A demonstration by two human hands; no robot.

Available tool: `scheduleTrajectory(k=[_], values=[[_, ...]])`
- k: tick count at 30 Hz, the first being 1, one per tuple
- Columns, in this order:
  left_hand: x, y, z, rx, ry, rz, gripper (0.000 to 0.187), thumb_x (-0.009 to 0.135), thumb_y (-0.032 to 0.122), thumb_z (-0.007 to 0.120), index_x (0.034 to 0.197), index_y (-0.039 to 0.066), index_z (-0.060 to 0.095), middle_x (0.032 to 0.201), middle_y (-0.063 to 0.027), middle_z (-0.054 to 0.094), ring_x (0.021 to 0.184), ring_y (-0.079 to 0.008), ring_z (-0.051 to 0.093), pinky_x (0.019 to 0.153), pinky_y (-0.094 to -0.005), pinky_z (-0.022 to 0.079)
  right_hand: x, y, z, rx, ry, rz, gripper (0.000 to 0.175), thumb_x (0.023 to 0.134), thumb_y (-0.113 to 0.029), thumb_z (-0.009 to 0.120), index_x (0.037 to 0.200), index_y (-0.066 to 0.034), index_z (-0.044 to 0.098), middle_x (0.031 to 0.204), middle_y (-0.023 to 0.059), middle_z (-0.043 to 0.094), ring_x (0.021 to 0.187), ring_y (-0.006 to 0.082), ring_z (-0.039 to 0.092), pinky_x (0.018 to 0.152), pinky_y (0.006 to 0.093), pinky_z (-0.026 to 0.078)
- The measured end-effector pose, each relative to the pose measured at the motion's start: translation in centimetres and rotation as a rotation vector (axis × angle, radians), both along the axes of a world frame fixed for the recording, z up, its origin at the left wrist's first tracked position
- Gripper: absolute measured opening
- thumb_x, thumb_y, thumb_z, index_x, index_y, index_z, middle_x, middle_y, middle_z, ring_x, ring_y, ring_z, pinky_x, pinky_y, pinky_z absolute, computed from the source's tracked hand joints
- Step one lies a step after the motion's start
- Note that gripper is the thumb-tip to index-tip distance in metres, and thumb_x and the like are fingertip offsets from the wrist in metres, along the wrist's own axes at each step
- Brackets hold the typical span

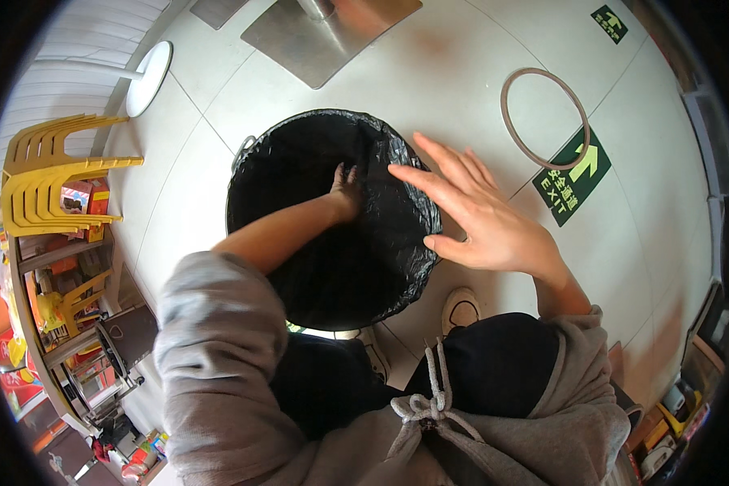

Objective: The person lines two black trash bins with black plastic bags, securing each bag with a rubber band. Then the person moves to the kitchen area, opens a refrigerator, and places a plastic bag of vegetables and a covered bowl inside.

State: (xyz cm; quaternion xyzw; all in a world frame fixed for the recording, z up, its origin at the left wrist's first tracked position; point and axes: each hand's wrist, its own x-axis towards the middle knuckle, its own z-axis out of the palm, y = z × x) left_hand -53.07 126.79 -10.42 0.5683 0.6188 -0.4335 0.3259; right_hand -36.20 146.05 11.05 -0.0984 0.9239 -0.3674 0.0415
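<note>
A round bin lined with a black plastic bag (316, 273) stands on the floor before me, and the bag is folded over its rim. My left hand (346, 197) reaches down inside it with nothing seen in the fingers. Its fingertips are near or against the inner right side of the liner; which one, I cannot tell. Just outside the right rim hovers my right hand (486, 219), empty, with its fingers spread. A metal handle (243, 150) shows at the bin's left edge. On the tiles to the right lies a thin brown ring (508, 121), partly over a green floor sign.
Stacked yellow plastic stools (48, 176) rest at the left above a shelf (33, 304) of packaged goods. A white round base (150, 79) and a metal base plate (322, 45) stand beyond the bin. My shoe (462, 310) is close to its near side.
</note>
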Motion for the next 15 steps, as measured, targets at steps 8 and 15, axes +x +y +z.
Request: scheduleTrajectory(k=[8,15], values=[[1.5,-8.8,17.9,0.448,0.326,-0.111,0.050,0.090,0.029,0.050,0.139,0.021,0.043,0.145,-0.0088,0.039,0.138,-0.0235,0.030,0.114,-0.0568,0.002,-0.5,-2.7,-0.7,0.164,0.348,0.226,0.041,0.083,-0.042,0.060,0.111,-0.0125,0.064,0.130,0.0018,0.054,0.132,0.0168,0.038,0.112,0.0621,0.006],[3.1,-15.3,22.9,0.986,0.481,0.466,0.053,0.086,0.010,0.054,0.139,0.012,0.043,0.149,-0.0098,0.031,0.138,-0.0254,0.030,0.114,-0.0520,0.011,0.3,-2.9,-1.1,0.219,0.269,0.338,0.034,0.082,-0.042,0.062,0.089,-0.0097,0.069,0.099,0.0024,0.066,0.114,0.0174,0.054,0.112,0.0618,0.013]])
